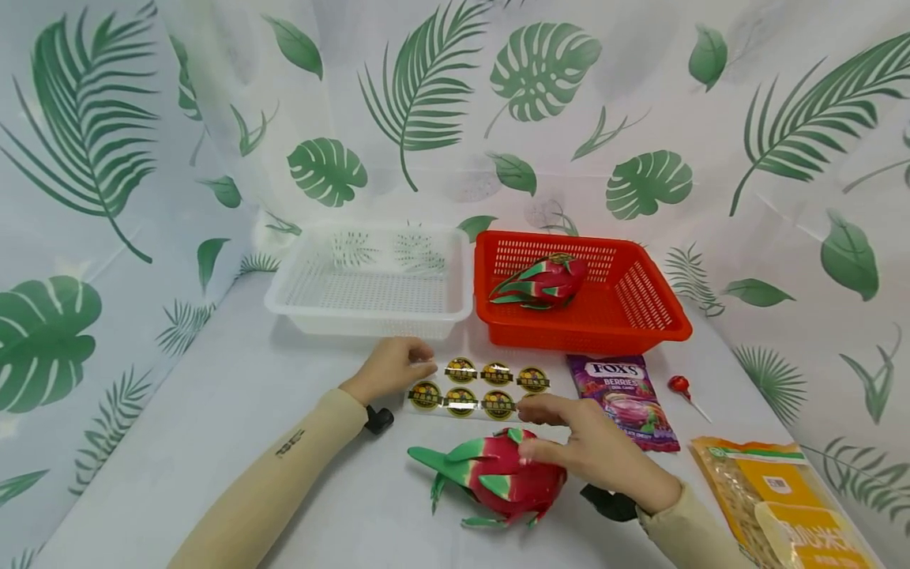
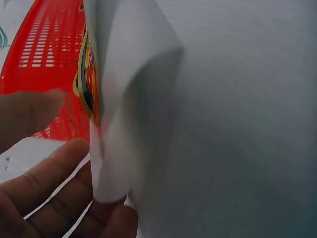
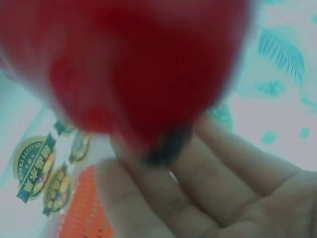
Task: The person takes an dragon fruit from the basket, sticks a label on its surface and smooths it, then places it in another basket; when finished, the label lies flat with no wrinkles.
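Observation:
A dragon fruit [image 1: 522, 478] with red skin and green scales lies on the table in front of the sheet. My right hand [image 1: 593, 446] is over its upper right side, the thumb overlapping the red skin and the long fingers stretched to the sticker sheet's right end. In the right wrist view the fruit [image 3: 148, 64] hides these fingertips. At the left end, my left hand [image 1: 394, 367] holds the edge of the white sheet of round black-and-gold stickers [image 1: 460, 401]. The left wrist view shows the sheet [image 2: 116, 163] bent, its margin among the curled fingers.
Behind the sheet stand a white basket [image 1: 370, 316] and a red basket [image 1: 569, 336], the red one holding another dragon fruit [image 1: 550, 280]. To the right lie a purple Fox's candy bag [image 1: 626, 399], a red lollipop [image 1: 680, 385] and an orange snack bag [image 1: 782, 498].

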{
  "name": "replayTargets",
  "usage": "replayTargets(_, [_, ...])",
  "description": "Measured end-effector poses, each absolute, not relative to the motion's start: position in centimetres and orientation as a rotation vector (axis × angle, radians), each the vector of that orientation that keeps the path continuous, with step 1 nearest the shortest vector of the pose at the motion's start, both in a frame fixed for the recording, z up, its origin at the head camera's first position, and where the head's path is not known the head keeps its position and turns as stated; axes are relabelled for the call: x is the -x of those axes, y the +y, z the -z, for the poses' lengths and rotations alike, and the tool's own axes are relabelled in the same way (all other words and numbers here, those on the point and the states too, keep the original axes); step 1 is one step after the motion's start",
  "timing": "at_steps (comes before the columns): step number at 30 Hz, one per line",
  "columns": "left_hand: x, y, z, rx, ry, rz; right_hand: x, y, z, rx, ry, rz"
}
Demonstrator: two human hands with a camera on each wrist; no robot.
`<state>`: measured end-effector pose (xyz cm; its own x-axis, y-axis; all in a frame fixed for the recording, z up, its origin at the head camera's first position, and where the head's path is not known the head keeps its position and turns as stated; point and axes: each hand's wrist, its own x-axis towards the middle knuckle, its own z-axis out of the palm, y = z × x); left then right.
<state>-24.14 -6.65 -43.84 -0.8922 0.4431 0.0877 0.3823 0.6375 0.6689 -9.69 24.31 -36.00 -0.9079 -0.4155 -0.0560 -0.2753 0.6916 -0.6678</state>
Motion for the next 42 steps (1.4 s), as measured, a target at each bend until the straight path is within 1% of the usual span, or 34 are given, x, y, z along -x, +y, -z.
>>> replayTargets(4, [24.8, -6.0, 43.9, -0.767, 2.743, -1.010, 11.9, 25.1, 36.3, 0.692, 2.674, 1.117])
replayTargets(7, [25.2, -5.9, 43.7, -0.774, 2.701, -0.992, 13.8, 24.9, 36.6, 0.748, 2.691, 1.079])
replayTargets(14, [25.5, -5.8, 43.3, -0.746, 2.605, -1.037, 18.6, 22.2, 37.6, 0.884, 2.767, 0.859])
replayTargets(19, [25.4, -5.7, 42.9, -0.720, 2.508, -1.152, 20.8, 20.3, 38.6, 0.918, 2.904, 0.699])
replayTargets(24, [25.2, -5.5, 42.5, -0.685, 2.418, -1.252, 21.9, 19.1, 39.0, 0.912, 3.004, 0.640])
replayTargets(30, [25.1, -5.4, 42.6, -0.681, 2.400, -1.305, 22.5, 18.4, 39.2, 0.918, 3.053, 0.608])
replayTargets(36, [24.9, -5.0, 43.2, -0.654, 2.431, -1.330, 22.4, 18.5, 39.4, 0.919, 3.080, 0.683])
replayTargets(42, [25.1, -5.1, 43.9, -0.627, 2.527, -1.310, 21.6, 19.0, 38.4, 0.821, 3.045, 0.832])
